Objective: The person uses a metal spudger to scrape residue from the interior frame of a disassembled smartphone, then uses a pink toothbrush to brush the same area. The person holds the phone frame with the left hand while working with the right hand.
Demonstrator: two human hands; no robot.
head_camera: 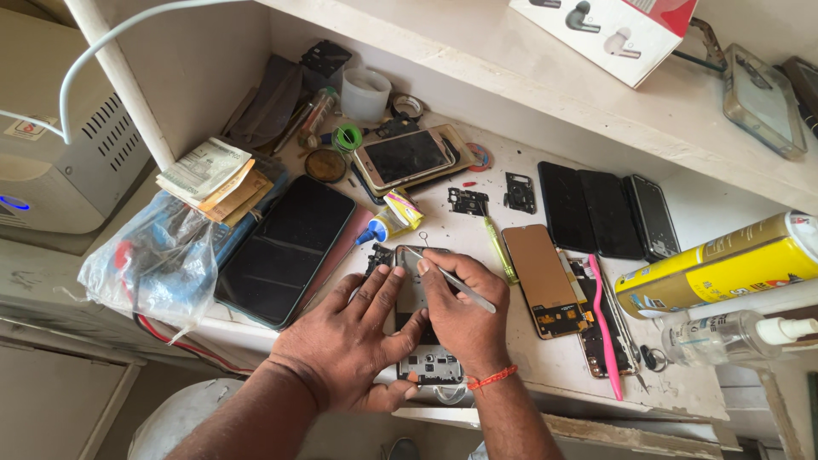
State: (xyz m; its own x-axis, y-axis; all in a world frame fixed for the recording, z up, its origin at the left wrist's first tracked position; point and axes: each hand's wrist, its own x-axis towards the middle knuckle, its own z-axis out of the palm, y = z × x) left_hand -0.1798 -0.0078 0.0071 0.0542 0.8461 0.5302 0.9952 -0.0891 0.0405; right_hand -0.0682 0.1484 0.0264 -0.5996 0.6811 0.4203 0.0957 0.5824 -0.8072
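While our left hand (pixel 345 341) lies flat with its fingers spread across the opened phone frame (pixel 423 341), pinning it to the white bench (pixel 545 366), our right hand (pixel 464 319) is closed around thin metal tweezers (pixel 452 279), whose tip rests at the frame's upper edge, just past our left fingertips. We see the frame's lower end, with its dark circuit parts, showing between our two wrists near the bench's front edge. An orange thread band (pixel 492 378) circles our right wrist.

Just right of our right hand lies a loose display panel (pixel 545 279) with a copper-coloured back, and beyond that a pink toothbrush (pixel 603 328) rests on another stripped phone. A yellow-green screwdriver (pixel 501 251) lies just beyond our right knuckles. Farther out to the right are three dark phones (pixel 609 213) side by side, a yellow spray can (pixel 716 266) on its side and a clear pump bottle (pixel 724 336).

Left of our left hand lies a large black screen (pixel 285 249), and beyond it a crumpled plastic bag (pixel 158 260) and a stack of folded banknotes (pixel 204 175). Ahead of both hands sit a small blue-capped glue bottle (pixel 379 228), a gold-edged phone (pixel 407 158) face up, and a white plastic cup (pixel 366 94) against the back wall
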